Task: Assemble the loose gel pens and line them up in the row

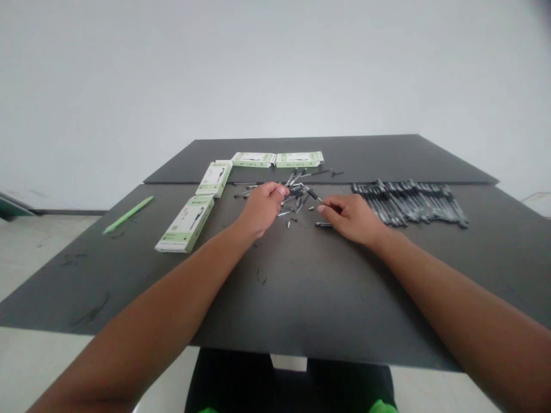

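My left hand (263,207) is closed at the left side of a loose pile of pen parts (298,201), thumb and fingers pinched together; what it holds, if anything, is too small to make out. On the pile's right side, my right hand (353,217) pinches the near end of a black and clear pen piece (313,195), which slants up and left. A black pen cap (323,225) lies on the table just left of my right hand. Small silver tips (288,225) are scattered in front of the pile.
A dense row of black and clear pens (411,203) lies at the right. White and green boxes (185,225) form a bent line from left to back. A green pen (128,215) rests on the dark table (293,298) at the far left. A wall stands behind.
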### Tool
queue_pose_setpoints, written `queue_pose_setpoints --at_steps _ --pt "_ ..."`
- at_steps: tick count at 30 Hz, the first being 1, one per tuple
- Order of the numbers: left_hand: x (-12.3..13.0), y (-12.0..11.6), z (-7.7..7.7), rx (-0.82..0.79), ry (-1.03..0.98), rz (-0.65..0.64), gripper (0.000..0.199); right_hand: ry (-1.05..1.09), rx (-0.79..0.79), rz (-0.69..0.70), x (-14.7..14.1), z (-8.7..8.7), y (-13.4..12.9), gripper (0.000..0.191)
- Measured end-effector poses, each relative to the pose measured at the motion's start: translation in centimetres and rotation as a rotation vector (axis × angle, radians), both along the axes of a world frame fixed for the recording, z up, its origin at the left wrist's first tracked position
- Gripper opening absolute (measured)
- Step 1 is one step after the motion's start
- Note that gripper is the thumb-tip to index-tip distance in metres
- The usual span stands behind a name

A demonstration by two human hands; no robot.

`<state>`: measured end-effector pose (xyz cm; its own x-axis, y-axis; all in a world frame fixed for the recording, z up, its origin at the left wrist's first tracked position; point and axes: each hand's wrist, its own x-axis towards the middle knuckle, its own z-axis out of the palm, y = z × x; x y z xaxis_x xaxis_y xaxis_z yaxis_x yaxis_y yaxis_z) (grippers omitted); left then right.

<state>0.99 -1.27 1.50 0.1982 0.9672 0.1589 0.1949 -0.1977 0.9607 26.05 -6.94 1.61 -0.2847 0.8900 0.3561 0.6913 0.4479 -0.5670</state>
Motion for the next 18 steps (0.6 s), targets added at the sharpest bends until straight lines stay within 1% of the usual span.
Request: queue_pose_setpoints --at_steps 4,6,8,11,18 --pt "0.4 -0.3 0.1 -0.195 -0.352 -0.033 0.014 -0.004 -0.033 0.014 -0.2 0.2 -0.2 0.04" --pt "0.6 -0.6 0.2 -0.276 -0.49 -0.071 0.012 0.004 -0.042 0.03 -0.2 0.3 -0.3 0.04" --pt "0.8 -0.8 0.3 -0.343 -0.579 -0.099 0.012 0.017 -0.045 0.048 -0.3 0.3 -0.3 0.039" --pt "1.1 -0.9 0.1 -0.37 -0.626 -0.101 0.015 0.025 -0.053 0.065 -0.3 0.2 -0.3 0.038" --pt "1.3 -1.1 -0.2 -0.348 -0.635 -0.107 0.018 -0.027 -0.058 0.069 -0.2 0.0 -0.2 0.036"
